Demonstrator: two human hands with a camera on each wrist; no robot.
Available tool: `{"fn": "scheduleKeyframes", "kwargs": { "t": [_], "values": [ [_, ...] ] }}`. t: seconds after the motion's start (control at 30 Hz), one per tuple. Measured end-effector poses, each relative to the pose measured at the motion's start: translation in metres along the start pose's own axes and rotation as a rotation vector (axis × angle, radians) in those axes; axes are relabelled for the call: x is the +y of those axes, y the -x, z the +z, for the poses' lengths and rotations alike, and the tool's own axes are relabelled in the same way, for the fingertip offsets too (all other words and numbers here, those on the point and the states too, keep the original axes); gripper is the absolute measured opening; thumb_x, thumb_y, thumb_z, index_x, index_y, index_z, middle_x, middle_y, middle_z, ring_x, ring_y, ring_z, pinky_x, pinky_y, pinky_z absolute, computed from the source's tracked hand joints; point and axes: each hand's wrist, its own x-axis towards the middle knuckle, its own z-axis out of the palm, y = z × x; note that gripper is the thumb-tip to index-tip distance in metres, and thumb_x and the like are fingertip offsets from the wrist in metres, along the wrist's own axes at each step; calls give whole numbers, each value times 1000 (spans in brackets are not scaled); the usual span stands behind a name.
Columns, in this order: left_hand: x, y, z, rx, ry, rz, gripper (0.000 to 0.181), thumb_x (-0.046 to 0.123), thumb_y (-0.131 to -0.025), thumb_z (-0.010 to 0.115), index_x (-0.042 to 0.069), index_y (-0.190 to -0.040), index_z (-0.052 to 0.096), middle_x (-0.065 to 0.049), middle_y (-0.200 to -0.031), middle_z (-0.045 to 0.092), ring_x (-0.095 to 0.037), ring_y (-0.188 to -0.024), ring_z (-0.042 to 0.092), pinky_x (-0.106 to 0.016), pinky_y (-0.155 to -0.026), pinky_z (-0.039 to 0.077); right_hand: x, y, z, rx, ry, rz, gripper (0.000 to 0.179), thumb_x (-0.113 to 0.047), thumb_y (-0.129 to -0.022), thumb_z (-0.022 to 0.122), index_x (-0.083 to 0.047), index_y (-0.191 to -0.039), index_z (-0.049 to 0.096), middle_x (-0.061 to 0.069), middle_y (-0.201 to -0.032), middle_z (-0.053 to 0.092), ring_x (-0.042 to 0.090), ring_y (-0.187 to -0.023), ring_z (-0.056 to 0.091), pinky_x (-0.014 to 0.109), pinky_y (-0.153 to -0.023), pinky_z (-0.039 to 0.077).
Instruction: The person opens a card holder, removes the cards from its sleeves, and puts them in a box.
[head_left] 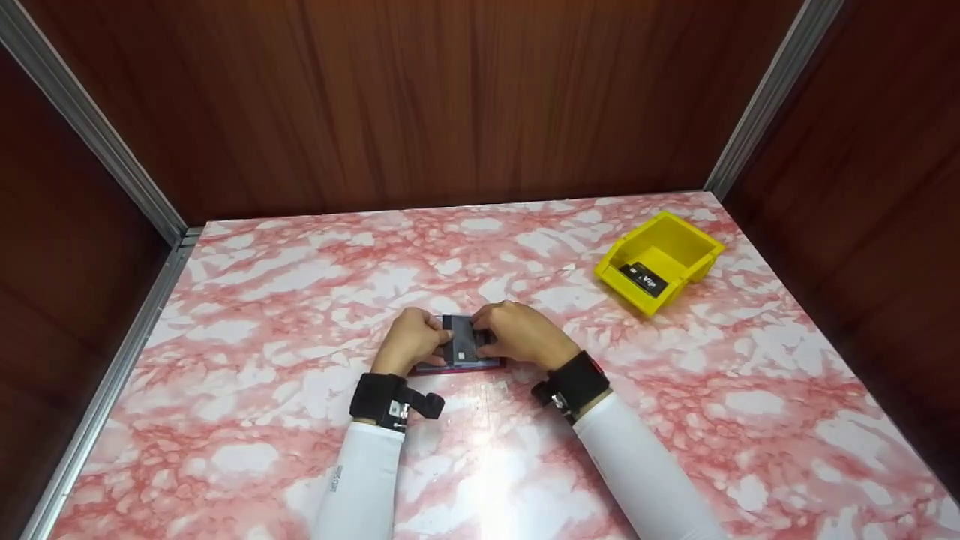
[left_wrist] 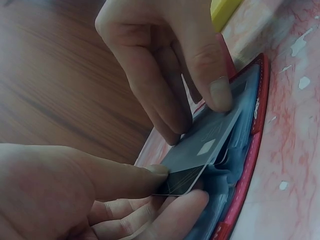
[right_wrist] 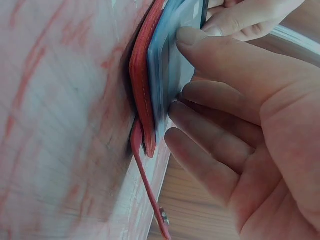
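A red card holder (head_left: 468, 369) with clear plastic sleeves (left_wrist: 239, 125) lies spread on the table, between both hands. In the left wrist view a dark bank card (left_wrist: 186, 181) with a chip sits partly under a clear sleeve, its black end bare. My left hand (head_left: 409, 343) pinches that bare end between thumb and fingers. From the other side, my right hand (head_left: 525, 334) grips the sleeve, thumb on its upper face and fingers at its edge. The holder's red strap (right_wrist: 144, 177) hangs out sideways, with a metal snap (right_wrist: 164, 216) near its tip.
At the back right of the marbled red-and-white table (head_left: 247, 457) stands a yellow bin (head_left: 628, 291) with a black card (head_left: 645, 278) marked "Vip" in it. Dark wood panels (head_left: 450, 105) and metal posts (head_left: 772, 97) enclose the table's back and sides.
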Motion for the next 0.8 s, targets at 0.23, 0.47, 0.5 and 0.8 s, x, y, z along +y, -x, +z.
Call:
{"fn": "scheduleKeyframes", "kwargs": {
  "t": [0.23, 0.47, 0.5, 0.8],
  "values": [
    [0, 1, -4, 3, -16, -13, 11, 4, -100, 74, -3, -103, 66, -9, -93, 65, -13, -61, 69, -25, -57, 65, 0, 0, 2, 6, 9, -9, 32, -23, -92, 88, -5, -118, 82, 12, -129, 80, 29, -117, 78, 45, -103, 64],
    [1, -1, -3, 19, -10, -6, 17, 8, -98, 77, -2, -101, 63, -8, -92, 63, -14, -57, 69, -26, -56, 65, -1, -2, 4, 18, -20, -18, 28, -20, -93, 87, -5, -116, 82, 12, -128, 80, 28, -115, 78, 45, -101, 64],
    [1, -1, -2, 20, -13, -3, 17, 7, -98, 77, -2, -100, 62, -8, -91, 62, -14, -56, 69, -26, -55, 65, -1, -2, 4, 20, -19, -18, 28, -20, -93, 87, -5, -116, 82, 12, -128, 80, 28, -114, 78, 44, -101, 64],
    [2, 0, -3, 18, -43, -19, 18, 5, -98, 78, -2, -98, 62, -9, -92, 59, -13, -55, 67, -26, -56, 65, -1, -2, 4, 15, -18, -8, 29, -22, -93, 87, -5, -117, 82, 12, -128, 80, 30, -115, 78, 45, -103, 64]
  ]
}}
